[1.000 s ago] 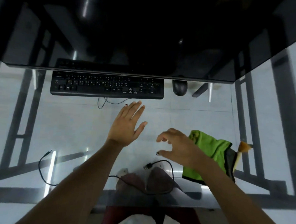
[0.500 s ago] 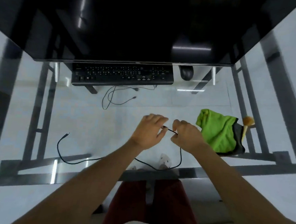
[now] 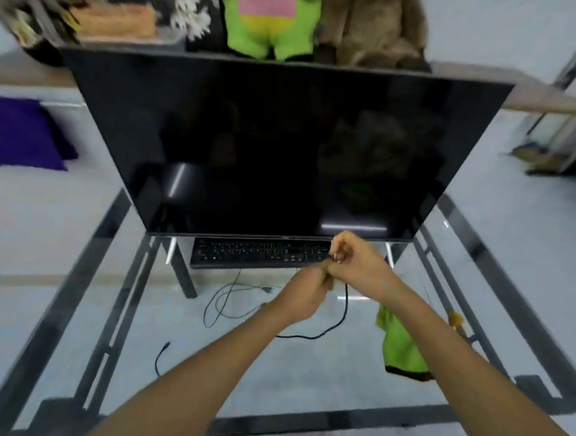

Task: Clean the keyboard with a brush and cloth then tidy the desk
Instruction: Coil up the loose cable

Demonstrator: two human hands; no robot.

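Head view: both hands on a cable above a glass desk

Head camera looks down on a glass-topped desk (image 3: 72, 305) with a dark metal frame; the pale floor shows through the pane. A large dark monitor (image 3: 284, 150) stands at the far side, its screen blank and glossy. Just below its lower edge lies the black keyboard (image 3: 257, 253), flat on the glass, its far part tucked under the screen.

Both arms reach in from the near edge. The left hand (image 3: 304, 291) and the right hand (image 3: 355, 260) meet just in front of the keyboard's right end, touching each other, each with fingers curled and pinching a thin black cable (image 3: 343, 309). The cable hangs from the hands in a loop, then trails left along the glass to a loose plug end (image 3: 165, 347). A second thin wire (image 3: 221, 301) lies coiled near the keyboard.

On the right, partly hidden by the right forearm, sits a crumpled green cloth (image 3: 398, 346). Just beyond that arm an orange-tipped brush (image 3: 455, 319) shows, blurred.

Behind the monitor, plush toys line a ledge, a green one (image 3: 270, 14) in the middle. A purple cushion (image 3: 18, 132) lies far left on the floor.
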